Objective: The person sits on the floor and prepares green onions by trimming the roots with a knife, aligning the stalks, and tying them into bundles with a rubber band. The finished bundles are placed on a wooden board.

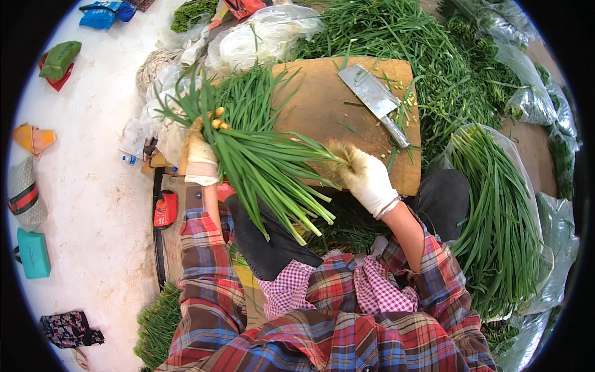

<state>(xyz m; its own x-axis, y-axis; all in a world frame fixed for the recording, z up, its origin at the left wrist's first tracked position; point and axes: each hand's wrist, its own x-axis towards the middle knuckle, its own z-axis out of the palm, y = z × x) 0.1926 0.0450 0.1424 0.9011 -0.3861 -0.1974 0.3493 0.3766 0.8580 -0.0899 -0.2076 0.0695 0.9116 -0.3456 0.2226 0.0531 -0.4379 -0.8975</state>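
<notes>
My left hand (pixel 201 151), in a white work glove with stained yellow fingertips, is closed around a bunch of garlic chives (pixel 260 158). The leaf tips fan out at the upper left, and the pale cut stems hang over my dark trouser leg. At the right side of the bunch, my right hand (pixel 369 179), gloved too, pinches a few stems; its fingers are blurred. Behind the bunch stands a wooden chopping board (pixel 320 102). A cleaver (pixel 369 90) lies on the board's right part, among chopped stem bits.
More chives (pixel 244 95) lie at the board's left edge, and a heap of loose greens (pixel 395 32) lies behind it. To the right sits a plastic bag of long chives (pixel 497 218). Crumpled clear plastic (pixel 265 37) lies at the back left. Wall hooks or pouches (pixel 35 253) line the pale floor.
</notes>
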